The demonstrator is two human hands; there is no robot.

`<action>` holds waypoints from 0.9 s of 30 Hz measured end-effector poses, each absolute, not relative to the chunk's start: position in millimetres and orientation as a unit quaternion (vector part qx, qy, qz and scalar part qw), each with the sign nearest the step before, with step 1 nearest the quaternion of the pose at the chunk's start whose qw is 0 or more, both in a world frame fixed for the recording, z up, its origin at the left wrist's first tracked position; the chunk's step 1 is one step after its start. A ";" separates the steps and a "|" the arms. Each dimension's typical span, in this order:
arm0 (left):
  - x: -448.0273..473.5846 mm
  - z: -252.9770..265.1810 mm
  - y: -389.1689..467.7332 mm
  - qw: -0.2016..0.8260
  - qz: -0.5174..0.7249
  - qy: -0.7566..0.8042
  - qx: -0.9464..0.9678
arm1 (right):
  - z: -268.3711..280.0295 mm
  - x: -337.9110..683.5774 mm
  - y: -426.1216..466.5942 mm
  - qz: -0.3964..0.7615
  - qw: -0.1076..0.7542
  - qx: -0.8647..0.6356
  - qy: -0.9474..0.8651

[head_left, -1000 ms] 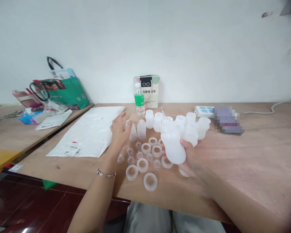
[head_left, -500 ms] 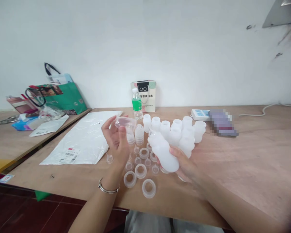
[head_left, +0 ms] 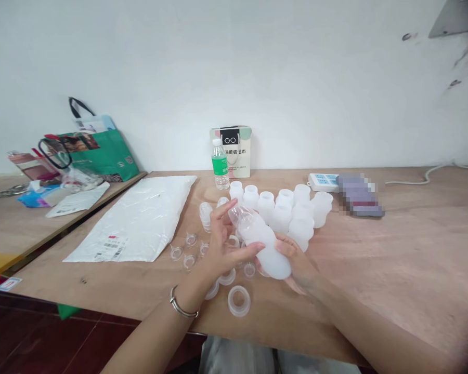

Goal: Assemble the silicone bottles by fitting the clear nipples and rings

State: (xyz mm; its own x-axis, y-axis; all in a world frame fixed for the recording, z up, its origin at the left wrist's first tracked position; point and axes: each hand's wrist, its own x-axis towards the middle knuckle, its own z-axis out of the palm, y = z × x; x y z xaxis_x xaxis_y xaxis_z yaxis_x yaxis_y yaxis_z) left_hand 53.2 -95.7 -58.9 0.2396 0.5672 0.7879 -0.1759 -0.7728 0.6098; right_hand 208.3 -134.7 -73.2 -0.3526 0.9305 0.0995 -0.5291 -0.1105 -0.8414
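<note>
A frosted white baby bottle (head_left: 271, 254) lies tilted in my right hand (head_left: 298, 262), its fingers wrapped round the lower body. Over the bottle's nipple end sits a clear cap (head_left: 242, 217). My left hand (head_left: 220, 246) is closed round that cap, fingers at its tip and thumb pressed along the bottle's side. Under and beside my left hand lie clear nipples (head_left: 176, 253) and translucent collar rings (head_left: 239, 301), some partly hidden by the hand. Just behind the held bottle stand several open white bottles (head_left: 281, 215).
Left of my hands lies a white mailing bag (head_left: 136, 221) with a label. Capped clear pieces (head_left: 205, 214), a water bottle (head_left: 220, 165) and a paper bag (head_left: 239, 153) stand farther back. A power strip (head_left: 323, 182) and a blurred purple item (head_left: 359, 195) are at right.
My left hand has brought the clear cap rightward and down onto the nipple end of the bottle. My right hand keeps hold of the bottle in nearly the same place.
</note>
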 end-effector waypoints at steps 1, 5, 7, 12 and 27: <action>54.6 -58.3 -96.2 0.302 0.602 0.138 0.727 | -73.0 208.3 -134.8 0.703 0.519 -0.238 -0.425; 58.0 -56.2 -96.4 0.278 0.602 0.131 0.737 | -73.5 208.9 -133.8 0.689 0.524 -0.251 -0.434; 58.6 -56.9 -95.6 0.271 0.602 0.120 0.741 | -74.6 209.6 -132.6 0.683 0.527 -0.249 -0.441; 54.7 -61.5 -92.8 0.284 0.574 0.135 0.756 | -78.2 208.9 -130.8 0.676 0.524 -0.242 -0.457; 39.9 -54.9 -88.1 0.179 0.558 0.186 0.789 | -79.9 212.4 -137.8 0.473 0.545 -0.267 -0.639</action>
